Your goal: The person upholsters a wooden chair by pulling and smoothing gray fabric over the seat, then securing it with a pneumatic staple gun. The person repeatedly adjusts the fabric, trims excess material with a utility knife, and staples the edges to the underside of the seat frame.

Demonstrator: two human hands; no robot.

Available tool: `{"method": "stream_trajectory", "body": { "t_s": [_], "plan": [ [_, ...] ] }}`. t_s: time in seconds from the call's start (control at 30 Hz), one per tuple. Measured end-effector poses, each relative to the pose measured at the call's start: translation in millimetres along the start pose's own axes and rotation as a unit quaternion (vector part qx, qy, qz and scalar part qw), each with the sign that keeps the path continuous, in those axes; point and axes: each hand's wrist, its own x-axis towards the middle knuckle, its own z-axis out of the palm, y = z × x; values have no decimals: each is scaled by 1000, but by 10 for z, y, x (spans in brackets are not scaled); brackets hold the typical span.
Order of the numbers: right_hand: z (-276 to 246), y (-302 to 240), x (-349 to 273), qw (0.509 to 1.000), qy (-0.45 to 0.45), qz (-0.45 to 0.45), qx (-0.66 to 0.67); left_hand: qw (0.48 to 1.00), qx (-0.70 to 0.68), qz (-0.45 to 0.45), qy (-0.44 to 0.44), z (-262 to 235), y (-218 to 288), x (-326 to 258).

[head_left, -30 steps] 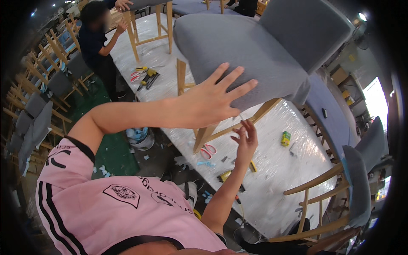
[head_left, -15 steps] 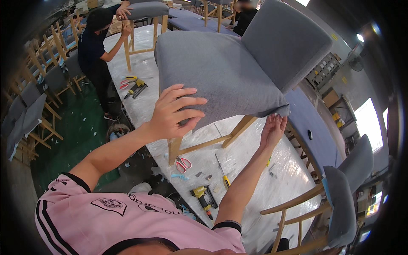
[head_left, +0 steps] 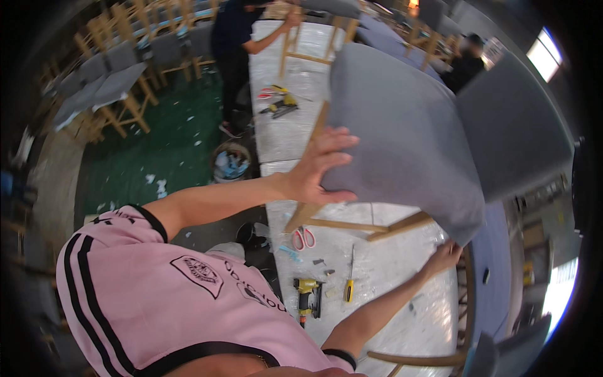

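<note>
A chair with a grey upholstered seat (head_left: 402, 132) and a grey backrest (head_left: 521, 125) stands on the plastic-wrapped table (head_left: 402, 283), its wooden legs beneath. My left hand (head_left: 323, 166) is open, its spread fingers resting against the seat's near left edge. Down at the seat's near right corner, my right hand (head_left: 446, 256) is closed, its fingertips on the hanging corner of the fabric and partly hidden. Below the chair lie red-handled scissors (head_left: 303, 239), a yellow-handled screwdriver (head_left: 349, 286) and a yellow-and-black staple gun (head_left: 308, 296).
Another person (head_left: 235, 44) works on a chair (head_left: 320, 38) at the table's far end, near a second staple gun (head_left: 282, 107). A bin of scraps (head_left: 231, 162) stands beside the table. Several finished chairs (head_left: 119, 81) line the left; another chair (head_left: 502, 352) is at lower right.
My view has swung left, so the chair sits further right in the picture. My left hand has slid to the seat's left edge. The right stays at the near right corner.
</note>
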Motion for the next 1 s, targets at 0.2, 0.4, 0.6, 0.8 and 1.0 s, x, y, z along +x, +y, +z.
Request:
{"method": "stream_trajectory", "body": {
  "t_s": [0.2, 0.4, 0.6, 0.8, 1.0],
  "plan": [
    [-289, 490, -2618, 822, -354, 218, -390, 996, -10, -78, -52, -334, 95, -244],
    [-394, -977, -3318, 745, -245, 544, 299, 982, 107, -26, -155, -389, 258, -348],
    [-498, -2566, -1836, 793, -318, 375, 360, 977, 120, -11, -175, -498, 351, 191],
    [-667, -3269, -1230, 765, -268, 307, 498, 971, 126, -81, -184, -470, 552, 319],
    [-685, -3776, -986, 699, -212, 288, 619, 968, 80, -190, -140, -345, 727, 349]
  ]
}}
